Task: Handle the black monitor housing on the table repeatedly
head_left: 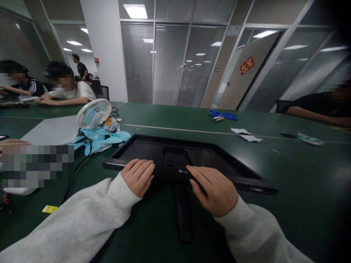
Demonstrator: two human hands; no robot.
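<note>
A black LG monitor (150, 149) lies tilted over the green table with its back facing up. Its black stand neck (182, 213) points toward me from the near edge. My left hand (138, 177) is closed over that edge, left of the logo, with the fingers curled on the back. On the other side of the logo, my right hand (215, 190) grips the same edge, fingers laid together on top and thumb lower down. The screen side is hidden.
Left of the monitor stand a white fan (94, 114) and light-blue fan blades (102, 138). Blue gloves (223, 115) and white papers (248, 137) lie beyond it. A yellow label (49, 209) is near my left sleeve. Other people sit at both sides; a co-worker's hand (13, 143) shows left.
</note>
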